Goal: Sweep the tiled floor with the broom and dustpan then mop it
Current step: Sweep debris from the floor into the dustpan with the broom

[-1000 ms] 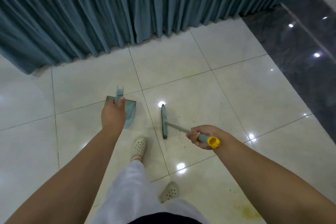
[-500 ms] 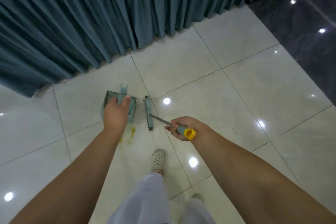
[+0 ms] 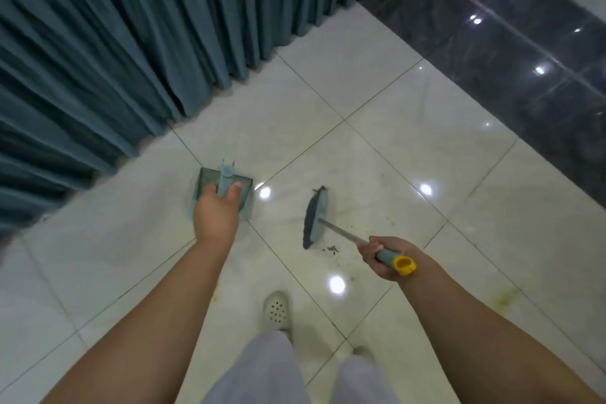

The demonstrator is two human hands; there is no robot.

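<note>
A pleated teal curtain (image 3: 131,43) hangs along the upper left and reaches down to the pale glossy tiled floor (image 3: 410,147), closing off that whole side. Just in front of its hem the teal dustpan (image 3: 210,182) sits low on the tiles, its upright handle gripped by the left hand (image 3: 216,211), fingers and thumb curled round the stem. The hand hides much of the pan, so what lies inside cannot be told. To the right, apart from the pan with bare tile and a grout line between, the broom (image 3: 316,218) leans with its dark bristle edge facing the dustpan. Its metal shaft runs back and down to the right hand (image 3: 385,256), whose fingers wrap the teal grip just below a yellow end cap (image 3: 405,266). A few dark crumbs of dirt (image 3: 331,249) lie on the tile just beside the near end of the broom head. Lower centre, a pale perforated clog (image 3: 277,310) and light trouser legs stand between the forearms. A yellowish stain (image 3: 503,297) marks the tile further right. A dark polished stone strip (image 3: 524,52) borders the pale tiles at the upper right.
</note>
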